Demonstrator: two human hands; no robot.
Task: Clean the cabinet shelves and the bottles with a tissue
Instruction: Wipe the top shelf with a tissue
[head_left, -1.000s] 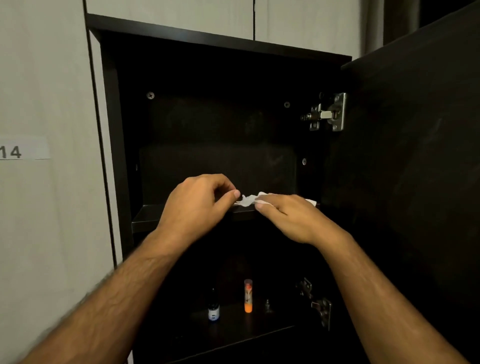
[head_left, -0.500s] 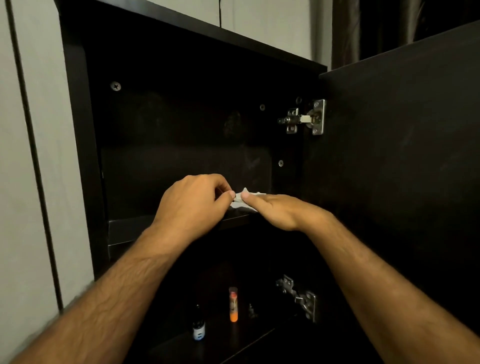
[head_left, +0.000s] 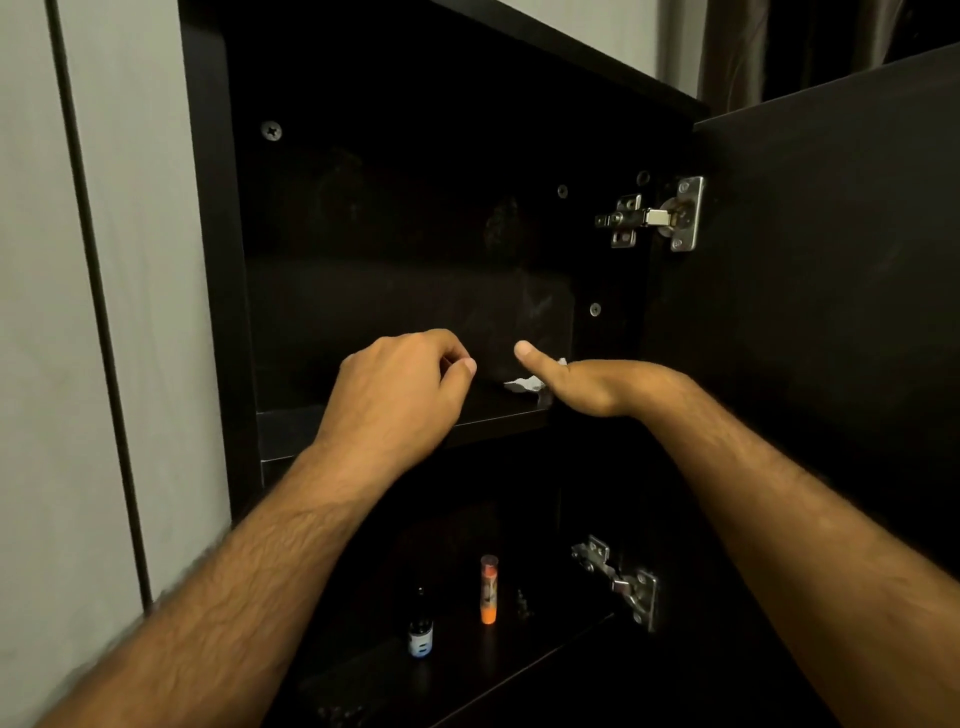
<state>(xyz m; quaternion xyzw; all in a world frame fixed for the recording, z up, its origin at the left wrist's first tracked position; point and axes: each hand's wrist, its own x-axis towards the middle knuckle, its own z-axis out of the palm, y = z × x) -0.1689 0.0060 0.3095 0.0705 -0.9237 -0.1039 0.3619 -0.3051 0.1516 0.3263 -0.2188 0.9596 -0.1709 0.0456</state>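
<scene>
A crumpled white tissue (head_left: 525, 384) lies on the smooth, dark upper shelf (head_left: 498, 408) of the matte black cabinet (head_left: 218, 260). The right hand (head_left: 597, 384) rests flat over its right part, thumb lifted; its fingers are hidden, so the hold cannot be told. Just left, apart from the tissue, the left hand (head_left: 400, 389) is curled with thumb on forefinger, holding nothing. On the lower shelf (head_left: 467, 670) stand a small dark bottle (head_left: 421, 631) and a slim orange tube (head_left: 489, 588). Metal hinges (head_left: 654, 215) gleam at right.

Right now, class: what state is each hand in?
Left hand: fingers curled, holding nothing.
Right hand: pressing the tissue on the shelf.
</scene>
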